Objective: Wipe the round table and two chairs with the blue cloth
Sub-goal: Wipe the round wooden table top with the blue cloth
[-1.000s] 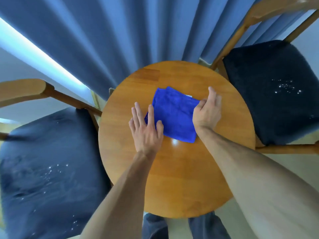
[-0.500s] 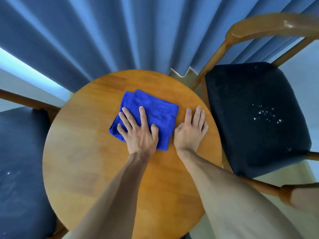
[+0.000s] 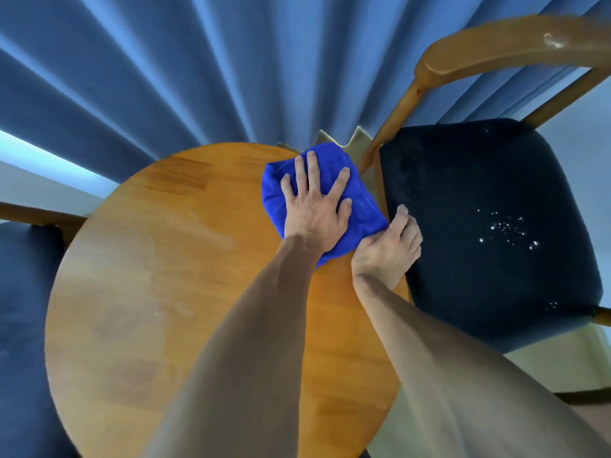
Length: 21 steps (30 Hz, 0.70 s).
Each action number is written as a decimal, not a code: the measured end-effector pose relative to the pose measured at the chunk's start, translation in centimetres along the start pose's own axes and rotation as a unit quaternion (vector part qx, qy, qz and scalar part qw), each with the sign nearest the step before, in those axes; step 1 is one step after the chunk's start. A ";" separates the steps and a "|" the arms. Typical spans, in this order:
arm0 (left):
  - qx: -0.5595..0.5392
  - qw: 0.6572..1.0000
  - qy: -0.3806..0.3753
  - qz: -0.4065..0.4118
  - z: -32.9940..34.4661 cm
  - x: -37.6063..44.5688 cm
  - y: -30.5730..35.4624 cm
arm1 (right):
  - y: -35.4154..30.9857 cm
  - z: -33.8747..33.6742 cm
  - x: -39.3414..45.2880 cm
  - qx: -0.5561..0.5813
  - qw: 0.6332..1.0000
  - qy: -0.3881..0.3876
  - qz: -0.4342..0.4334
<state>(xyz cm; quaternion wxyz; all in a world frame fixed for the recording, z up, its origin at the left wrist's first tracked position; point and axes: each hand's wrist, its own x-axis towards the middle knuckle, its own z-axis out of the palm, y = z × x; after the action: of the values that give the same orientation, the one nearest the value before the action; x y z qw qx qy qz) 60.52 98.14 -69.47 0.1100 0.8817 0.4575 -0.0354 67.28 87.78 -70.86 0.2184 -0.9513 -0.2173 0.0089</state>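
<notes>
The blue cloth (image 3: 330, 206) is pressed flat on the far right edge of the round bench (image 3: 172, 292) by the left hand (image 3: 314, 213), whose fingers (image 3: 310, 170) are spread straight on it. The right hand (image 3: 386, 246) rests at the bench rim with its fingers curled over the edge, touching the cloth's corner. The bench wipe appears under way; next, sweeps across the unwiped wood are called for, then the right chair (image 3: 479, 193) with specks on its seat.
</notes>
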 end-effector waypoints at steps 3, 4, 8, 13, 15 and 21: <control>-0.003 1.000 -0.002 0.007 -0.1 -0.3 -0.9 | -0.2 -0.6 0.0 0.029 0.999 -0.001 0.027; -0.008 1.000 0.000 0.001 -0.2 -0.6 -1.5 | -0.3 -0.8 -0.2 0.031 0.999 -0.005 0.023; -0.030 0.994 0.008 -0.108 -1.3 0.1 -5.9 | -0.4 -1.0 -0.4 0.002 1.000 -0.015 -0.005; -0.045 0.956 0.015 -0.288 -2.8 -0.8 -16.5 | -0.1 -0.3 -0.5 -0.048 0.998 -0.014 -0.028; -0.056 0.941 0.024 -0.333 -3.0 -2.9 -19.1 | -0.2 -0.2 -0.5 -0.071 0.997 -0.008 -0.041; -0.078 0.924 0.054 -0.369 -3.1 -7.2 -22.0 | -0.9 0.4 -2.1 -0.089 0.983 -0.034 -0.157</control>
<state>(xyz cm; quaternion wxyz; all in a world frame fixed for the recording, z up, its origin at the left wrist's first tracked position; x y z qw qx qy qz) 38.34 105.36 -68.85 0.1328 0.6393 0.7574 0.0101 64.92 87.79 -70.95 0.1239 -0.9203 -0.3708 -0.0128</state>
